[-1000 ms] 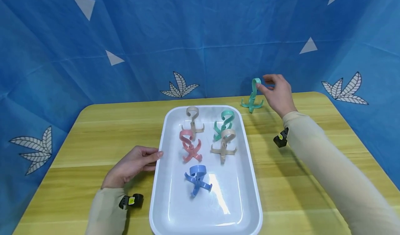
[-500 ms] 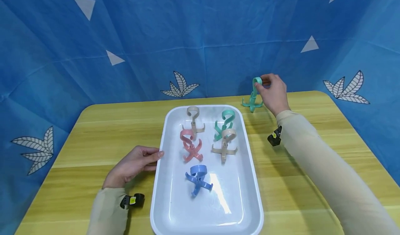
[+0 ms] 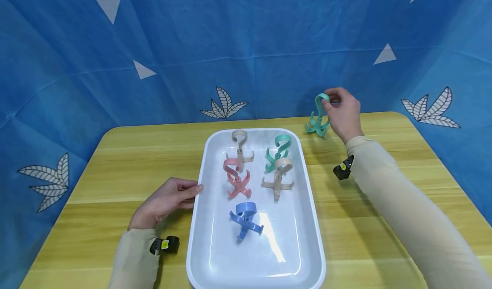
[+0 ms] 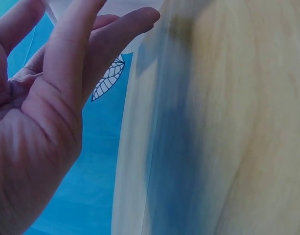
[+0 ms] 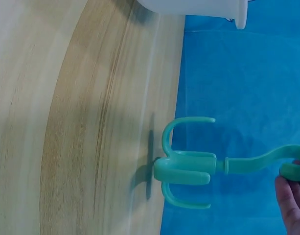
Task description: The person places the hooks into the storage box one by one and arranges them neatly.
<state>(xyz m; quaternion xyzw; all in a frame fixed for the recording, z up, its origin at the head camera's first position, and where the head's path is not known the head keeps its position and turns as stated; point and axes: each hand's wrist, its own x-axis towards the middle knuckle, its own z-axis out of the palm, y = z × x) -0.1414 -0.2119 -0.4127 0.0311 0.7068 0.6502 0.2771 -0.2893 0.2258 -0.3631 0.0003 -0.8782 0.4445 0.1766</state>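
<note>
My right hand (image 3: 344, 114) pinches a green rotating four-claw hook (image 3: 317, 117) by its curved top, beyond the tray's far right corner. In the right wrist view the same green hook (image 5: 189, 169) stands with its claws by the tabletop; whether it touches the wood I cannot tell. My left hand (image 3: 167, 201) holds the left rim of a white tray (image 3: 265, 263), thumb over the edge and fingers beneath. On the tray stand a blue hook (image 3: 246, 220), a pink hook (image 3: 238, 182), a second green hook (image 3: 277, 154) and two beige hooks, one nearer (image 3: 277, 180), one farther (image 3: 240, 150).
A wood-grain table (image 3: 153, 152) bears the tray. Blue cloth (image 3: 250, 45) with white leaf and triangle prints hangs behind the table's far edge and at both sides. A small black camera sits on each wrist, left (image 3: 165, 245) and right (image 3: 343, 168).
The right hand has closed its fingers on the green hook's top. That hook has turned and shifted slightly to the right. The left hand keeps its place on the tray.
</note>
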